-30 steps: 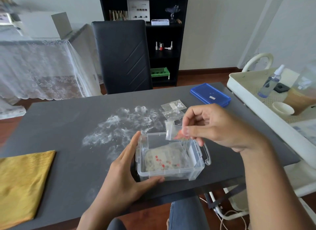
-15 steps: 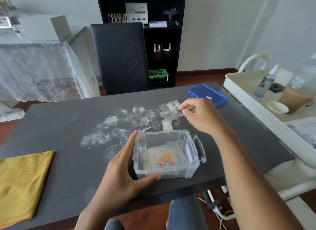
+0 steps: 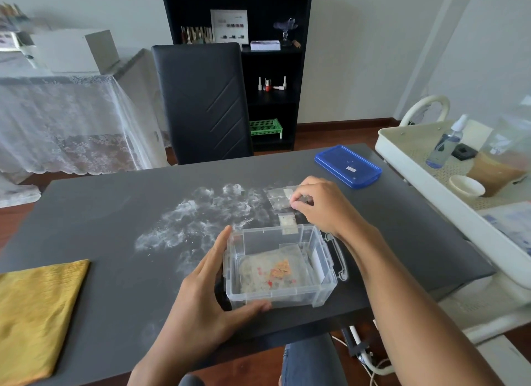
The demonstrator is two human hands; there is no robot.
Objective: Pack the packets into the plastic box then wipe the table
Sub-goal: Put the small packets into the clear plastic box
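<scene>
Fingertips [image 3: 296,205] of the right hand [image 3: 321,206] pinch together on a small clear plastic packet [image 3: 280,197] lying on the dark grey table [image 3: 115,213], just beyond the open clear plastic box [image 3: 280,268]. The left hand [image 3: 207,293] grips the box's near-left corner, thumb along the front wall, fingers spread up the left side. Several packets [image 3: 273,270] lie inside; another [image 3: 287,221] sits at its far rim. White powder [image 3: 195,222] smears the table left of them, a folded yellow cloth [image 3: 37,314] lies near left, a blue plastic lid [image 3: 347,166] far right.
</scene>
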